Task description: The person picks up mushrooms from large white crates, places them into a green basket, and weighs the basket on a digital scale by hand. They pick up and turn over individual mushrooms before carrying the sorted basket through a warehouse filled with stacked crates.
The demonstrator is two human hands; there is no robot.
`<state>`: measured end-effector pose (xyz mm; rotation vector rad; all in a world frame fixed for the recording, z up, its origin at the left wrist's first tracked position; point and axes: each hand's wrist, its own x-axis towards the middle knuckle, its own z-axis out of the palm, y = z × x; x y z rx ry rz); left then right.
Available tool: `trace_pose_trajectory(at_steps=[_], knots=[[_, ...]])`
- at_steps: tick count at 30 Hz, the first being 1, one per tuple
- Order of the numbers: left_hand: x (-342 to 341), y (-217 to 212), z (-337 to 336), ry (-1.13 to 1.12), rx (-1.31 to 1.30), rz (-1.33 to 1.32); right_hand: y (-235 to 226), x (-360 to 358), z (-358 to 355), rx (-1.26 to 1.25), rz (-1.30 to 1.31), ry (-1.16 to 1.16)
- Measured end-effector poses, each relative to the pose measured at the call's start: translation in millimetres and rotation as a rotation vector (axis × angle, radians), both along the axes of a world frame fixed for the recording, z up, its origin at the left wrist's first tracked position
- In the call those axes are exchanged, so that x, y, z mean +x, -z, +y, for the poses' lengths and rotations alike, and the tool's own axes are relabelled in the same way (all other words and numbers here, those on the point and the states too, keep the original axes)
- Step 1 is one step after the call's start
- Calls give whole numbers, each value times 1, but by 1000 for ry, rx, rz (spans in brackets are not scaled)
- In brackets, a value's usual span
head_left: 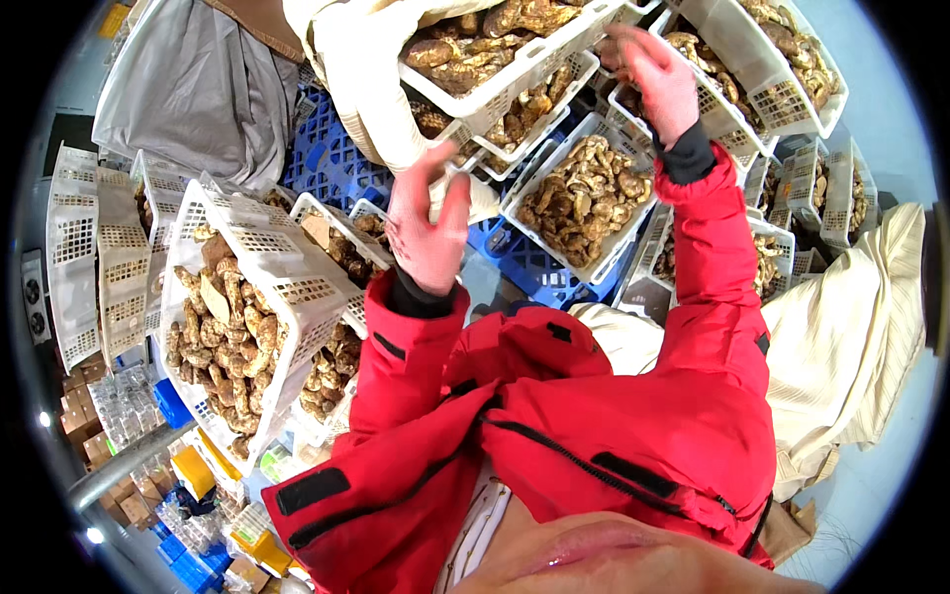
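My left hand [430,223], in a pink glove, is raised with its fingers apart and nothing in them. It is next to a cream cloth [361,79] that hangs beside a white plastic crate [495,104] of brown mushrooms [485,49]. My right hand [658,84], also gloved, reaches to the far side between that crate and the crates at the right. Its fingers are stretched out and slightly blurred, near the crate's corner, and I see nothing held. Below and between my hands stands a lower white crate [515,210] filled with mushrooms [584,198].
Stacked mushroom crates stand at the left [287,247] and at the far right [772,94]. Blue pallets [332,158] lie beneath. A grey cover [203,99] is at the far left, and a striped cream cloth [841,327] drapes at the right. A metal rail [129,460] runs at the lower left.
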<state>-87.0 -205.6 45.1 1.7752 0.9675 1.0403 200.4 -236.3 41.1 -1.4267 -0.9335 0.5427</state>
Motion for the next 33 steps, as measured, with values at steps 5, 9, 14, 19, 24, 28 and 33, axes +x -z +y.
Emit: trace_pose_trajectory(at_steps=[5, 9, 14, 19, 24, 28, 33], knots=[[38, -52, 52, -32, 535, 43, -86, -8, 35, -410, -516, 32], [86, -81, 111, -155, 984, 261, -80, 28, 85, -558, -876, -158], [84, -29, 225, -109, 625, 789, -49, 23, 139, -796, -1308, -383], [98, -44, 233, 58, 133, -203, -34, 47, 142, -857, -1306, -415], [82, -144, 191, 294, -212, -868, -48, 32, 136, -461, -558, -669], [80, -159, 180, 256, 142, -664, -98, -32, 146, -652, -338, -474], [97, -159, 178, 279, 208, -622, -79, 17, 177, -270, -266, -573]])
